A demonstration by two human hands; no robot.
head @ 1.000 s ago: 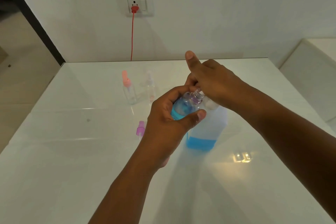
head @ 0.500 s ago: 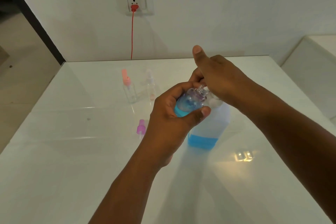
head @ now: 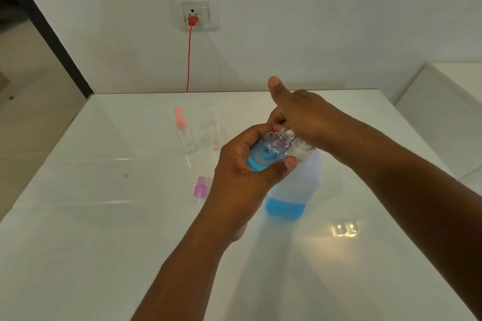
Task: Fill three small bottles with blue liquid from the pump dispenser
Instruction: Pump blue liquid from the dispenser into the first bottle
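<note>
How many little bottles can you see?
3: one in the left hand at the pump, part blue; one with a pink cap and a clear one standing behind on the table.

A: Blue liquid (head: 285, 210) pools low in the translucent white dispenser (head: 300, 182); a clear small bottle (head: 268, 151) shows blue too.

B: Pink cap (head: 180, 117) on a clear bottle, purple sprayer (head: 200, 187) on the glossy white desk (head: 104, 242), red cord (head: 188, 60) against the wall.

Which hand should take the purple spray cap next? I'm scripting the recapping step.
The right hand, probably. The left hand grips the small bottle, and the right only rests on the pump dispenser, though the purple spray cap lies left of both.
</note>
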